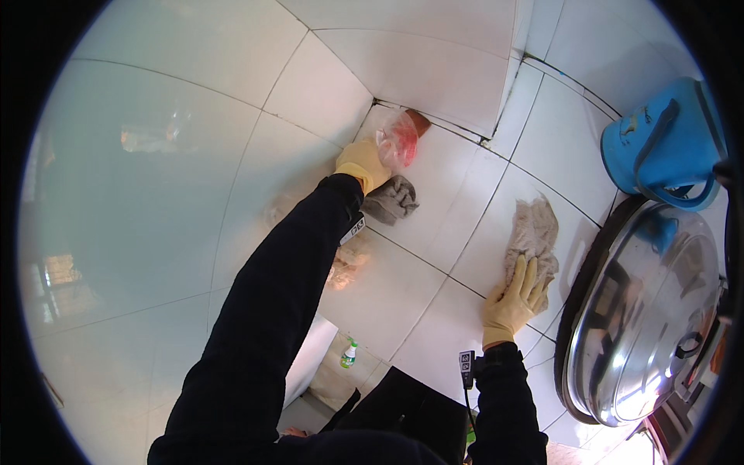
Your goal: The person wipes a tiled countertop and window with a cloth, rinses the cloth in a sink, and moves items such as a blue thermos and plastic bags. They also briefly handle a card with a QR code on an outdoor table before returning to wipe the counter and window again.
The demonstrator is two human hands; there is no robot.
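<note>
My left hand [361,161], in a pale yellow rubber glove, holds a clear plastic bag [396,139] with something red in or on it; the bag hides the fingertips. A reddish-brown object [418,122] shows at the bag's far side, close to the wall. Just below this hand lies a crumpled grey cloth [392,200] on the white tiles. My right hand [514,299], gloved alike, holds a beige fleecy cloth [532,232] down against the tiled surface, its fingers stretched over the near end.
A blue bucket [654,142] with a dark handle stands at the right. Below it, a large round metal lid [645,308] sits on a dark-rimmed pan. White tiled walls [418,64] meet the surface at the back. A green-and-white spray bottle [348,354] stands lower down.
</note>
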